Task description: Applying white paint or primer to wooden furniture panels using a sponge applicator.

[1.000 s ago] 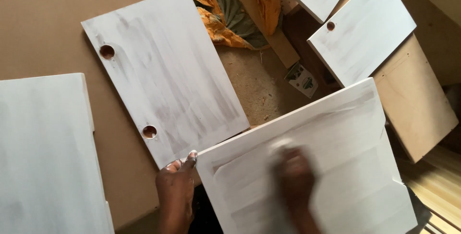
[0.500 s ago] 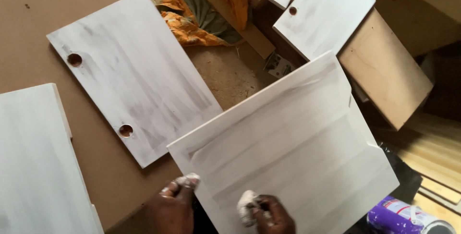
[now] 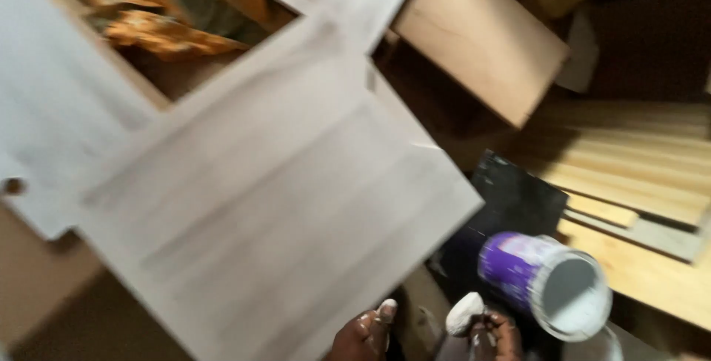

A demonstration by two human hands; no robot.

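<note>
Here the white-coated panel [image 3: 274,205] fills the middle of the view, lying tilted over the brown board [image 3: 44,287] beneath, its near corner just above both hands. Judging by its even pale coat with faint streaks along the length, the panel looks largely covered; whether thin spots remain I cannot tell through the blur. The left hand [image 3: 364,335] sits at the panel's near edge, thumb up with paint on the nail, fingers curled but holding nothing I can see. The right hand [image 3: 492,331] is closed around a white wad of cloth [image 3: 464,313], just beside the open purple paint tin [image 3: 544,283] lying tilted on its side. Another white panel [image 3: 52,102] lies to the left, bare wooden boards [image 3: 481,35] beyond
</note>
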